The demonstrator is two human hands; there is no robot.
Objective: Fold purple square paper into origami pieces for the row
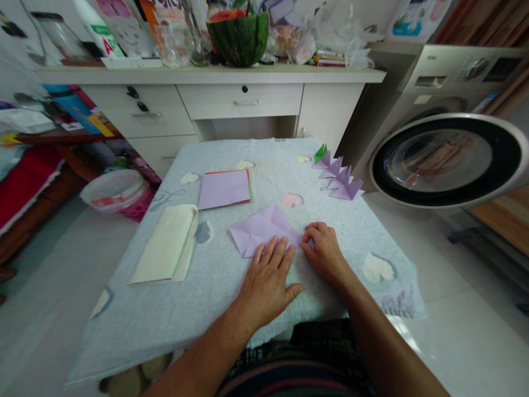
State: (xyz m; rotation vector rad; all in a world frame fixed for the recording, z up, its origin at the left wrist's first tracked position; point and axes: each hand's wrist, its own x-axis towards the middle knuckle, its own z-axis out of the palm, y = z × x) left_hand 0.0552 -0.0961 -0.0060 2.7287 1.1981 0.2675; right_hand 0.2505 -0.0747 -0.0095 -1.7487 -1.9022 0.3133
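Note:
A partly folded lilac paper sheet (261, 229) lies on the light blue tablecloth (215, 286) in front of me. My left hand (268, 281) rests flat on the sheet's near edge, fingers stretched out and together. My right hand (324, 251) sits at the sheet's right corner with curled fingers pressing or pinching the paper there. A stack of square coloured papers (224, 188), lilac on top, lies further back. Several folded lilac paper pieces (341, 179) with one green piece (320, 153) stand in a row at the table's far right.
A cream folded cloth or envelope (169, 242) lies at the left of the table. Behind stands a desk with drawers (243, 102) bearing a halved watermelon (238, 36). A washing machine (448, 157) is at the right, a basin (115, 190) on the floor at the left.

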